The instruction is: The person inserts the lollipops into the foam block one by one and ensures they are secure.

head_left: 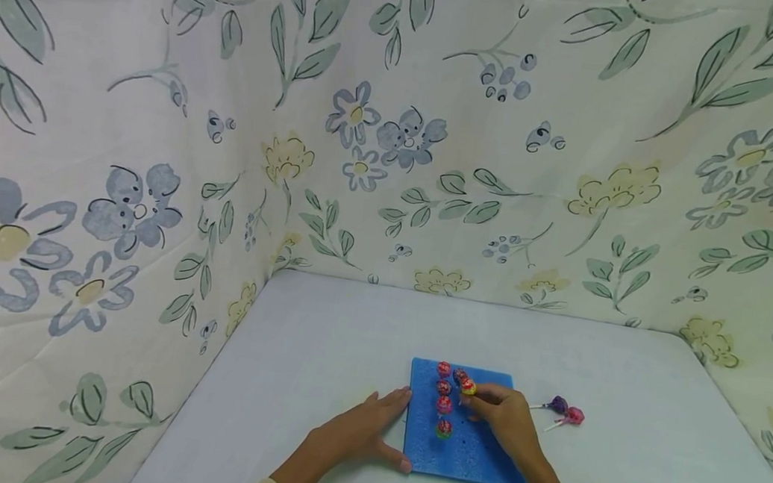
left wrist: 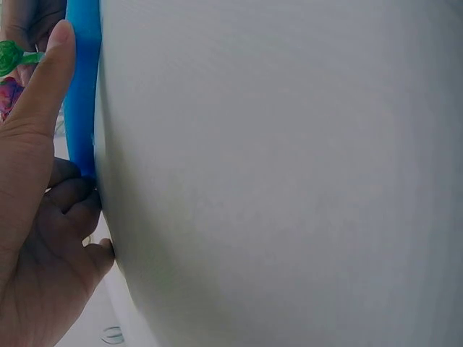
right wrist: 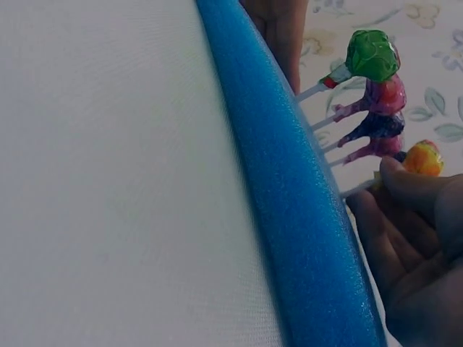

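A blue foam board (head_left: 479, 461) lies on the table with several wrapped lollipops standing in a column along its left part, the green one (right wrist: 372, 56) nearest the person. Beside the column's far end stands a dark-wrapped lollipop (head_left: 459, 374). My right hand (head_left: 508, 422) pinches a yellow-and-red lollipop (right wrist: 422, 157) upright between thumb and fingers, just below the candy. Its white stick reaches the foam surface in the right wrist view. At the board's left edge my left hand (head_left: 360, 427) rests with fingers extended, fingertips and thumb against the side.
To the right of the board, a purple lollipop (head_left: 558, 405) and a pink lollipop (head_left: 573, 416) lie on the white table (head_left: 327, 327). Floral cloth (head_left: 387, 227) rises behind the table and along its sides.
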The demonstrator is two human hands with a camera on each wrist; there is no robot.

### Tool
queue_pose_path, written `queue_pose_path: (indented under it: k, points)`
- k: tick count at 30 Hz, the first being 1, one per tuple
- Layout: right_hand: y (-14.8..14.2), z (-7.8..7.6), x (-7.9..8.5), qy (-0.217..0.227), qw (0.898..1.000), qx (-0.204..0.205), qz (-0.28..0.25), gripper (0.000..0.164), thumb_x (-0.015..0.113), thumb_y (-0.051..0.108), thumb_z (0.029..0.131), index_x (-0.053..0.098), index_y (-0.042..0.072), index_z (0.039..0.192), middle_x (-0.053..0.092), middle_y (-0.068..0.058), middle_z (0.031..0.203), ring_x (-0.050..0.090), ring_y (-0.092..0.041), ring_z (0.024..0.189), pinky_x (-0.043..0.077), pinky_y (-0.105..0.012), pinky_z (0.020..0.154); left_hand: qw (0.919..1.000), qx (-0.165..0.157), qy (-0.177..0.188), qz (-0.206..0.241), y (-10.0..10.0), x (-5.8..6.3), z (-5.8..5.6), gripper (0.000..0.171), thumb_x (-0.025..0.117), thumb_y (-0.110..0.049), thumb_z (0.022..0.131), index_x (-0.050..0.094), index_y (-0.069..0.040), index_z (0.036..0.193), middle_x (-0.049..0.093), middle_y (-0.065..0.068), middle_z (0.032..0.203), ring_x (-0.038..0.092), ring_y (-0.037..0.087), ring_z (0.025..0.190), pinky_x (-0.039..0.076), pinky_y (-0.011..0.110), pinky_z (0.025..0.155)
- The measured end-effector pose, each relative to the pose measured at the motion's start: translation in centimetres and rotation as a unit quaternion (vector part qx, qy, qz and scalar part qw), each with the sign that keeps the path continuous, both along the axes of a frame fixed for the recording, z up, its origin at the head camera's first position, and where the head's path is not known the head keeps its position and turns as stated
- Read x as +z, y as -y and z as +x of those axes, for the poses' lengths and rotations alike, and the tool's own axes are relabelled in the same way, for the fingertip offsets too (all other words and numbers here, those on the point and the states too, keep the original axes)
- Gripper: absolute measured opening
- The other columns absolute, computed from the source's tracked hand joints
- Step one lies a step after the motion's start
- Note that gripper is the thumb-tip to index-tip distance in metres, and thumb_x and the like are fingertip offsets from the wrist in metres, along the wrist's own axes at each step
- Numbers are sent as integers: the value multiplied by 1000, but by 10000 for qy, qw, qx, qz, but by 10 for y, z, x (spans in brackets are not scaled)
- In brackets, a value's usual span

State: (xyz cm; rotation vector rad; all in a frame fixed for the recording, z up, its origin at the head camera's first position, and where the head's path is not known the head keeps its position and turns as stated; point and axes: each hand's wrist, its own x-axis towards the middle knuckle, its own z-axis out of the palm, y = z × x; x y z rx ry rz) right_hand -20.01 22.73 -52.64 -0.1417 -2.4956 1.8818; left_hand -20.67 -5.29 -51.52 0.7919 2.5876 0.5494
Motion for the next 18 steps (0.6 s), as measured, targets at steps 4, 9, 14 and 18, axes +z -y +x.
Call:
queue_pose_path:
  k: [4,9,14,18]
  points:
    - [2,-1,-2,48,10000,-35,74,17,81,7,93,81,0,108,80,-13,108,77,-24,99,65,-31,75,10000,46,73,-27,-1,0,0,116,83,-71,77,32,-21,169,32,-6,174,32,20,160,32,51,128]
    - [2,-1,-4,101,9998,-71,158,17,81,6,92,81,0,108,80,-13,109,77,-24,98,65,-31,74,9999,66,87,-30,-1,-2,-1,117,83,-71,76,31,-22,169,31,-6,174,32,20,160,32,51,128]
    - [1,-2,-6,140,9993,-76,330,16,81,8,93,81,0,108,80,-12,109,77,-23,96,65,-30,73,10000,2,8,-23,-1,-4,-2,117,82,-71,76,31,-20,169,31,-5,174,32,18,160,30,49,129]
    - [1,-1,-6,133,9988,-55,459,14,81,7,93,82,2,105,80,-10,106,76,-21,93,65,-29,73,10000,-10,10,-17,-1,-4,-2,117,82,-71,77,32,-20,169,31,-5,174,31,17,160,30,49,129]
